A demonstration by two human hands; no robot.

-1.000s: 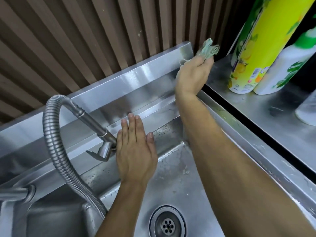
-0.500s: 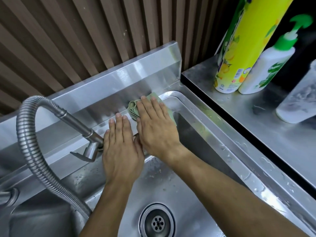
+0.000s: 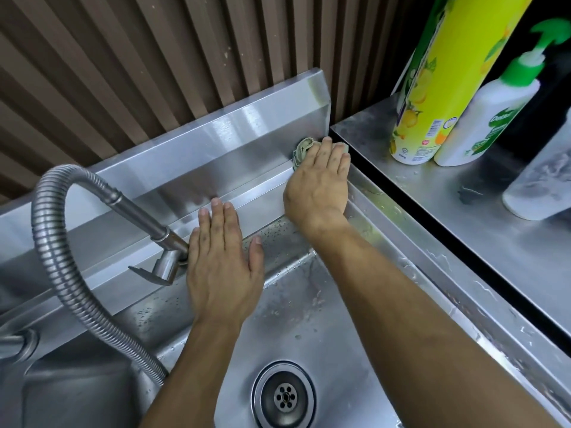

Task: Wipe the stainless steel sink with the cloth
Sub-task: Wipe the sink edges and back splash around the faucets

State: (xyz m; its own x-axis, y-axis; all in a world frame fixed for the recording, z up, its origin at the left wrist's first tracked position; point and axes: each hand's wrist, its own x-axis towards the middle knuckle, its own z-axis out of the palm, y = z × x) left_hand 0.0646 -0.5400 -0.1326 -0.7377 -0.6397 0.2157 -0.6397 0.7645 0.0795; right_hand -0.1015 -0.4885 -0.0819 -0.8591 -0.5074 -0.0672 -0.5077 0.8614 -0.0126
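Steel sink point(image 3: 309, 319) filled your view; your right hand point(image 3: 318, 183) reached to its back corner, fingers point(image 3: 335, 156) flat, pressing the cloth point(image 3: 302, 149); your left hand point(image 3: 222, 264) lay spread on the ledge.

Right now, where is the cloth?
The cloth sits under the right hand, pressed into the sink's back-right corner, beside the counter edge.

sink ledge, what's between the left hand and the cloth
Only bare steel ledge lies between the left hand and the cloth in the head view.
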